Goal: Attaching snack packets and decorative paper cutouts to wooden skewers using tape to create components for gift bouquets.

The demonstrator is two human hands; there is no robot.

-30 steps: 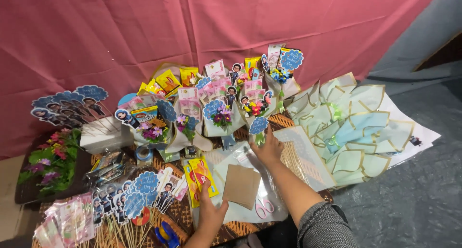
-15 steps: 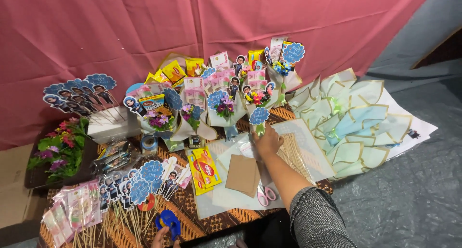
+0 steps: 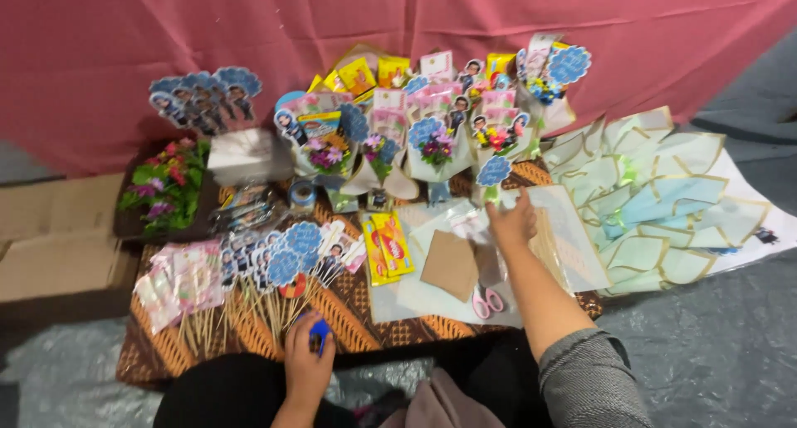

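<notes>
A row of finished small bouquets (image 3: 432, 146) stands at twelve o'clock against the red cloth (image 3: 415, 21), so much of the work looks done, though loose toppers on sticks (image 3: 274, 266), a brown card (image 3: 451, 264) and a fan of pale wrapping sheets (image 3: 656, 204) at three o'clock lie unused, which suggests more is left to assemble. The right hand (image 3: 512, 222) reaches forward with fingers lightly curled onto a clear plastic sheet (image 3: 465, 225), just below a blue topper (image 3: 494, 171) at its twelve o'clock; whether it pinches the sheet I cannot tell. The left hand (image 3: 307, 363), near the body at seven o'clock, is closed around a blue object (image 3: 319, 332). Pink scissors (image 3: 486, 300) lie at six o'clock of the right hand.
</notes>
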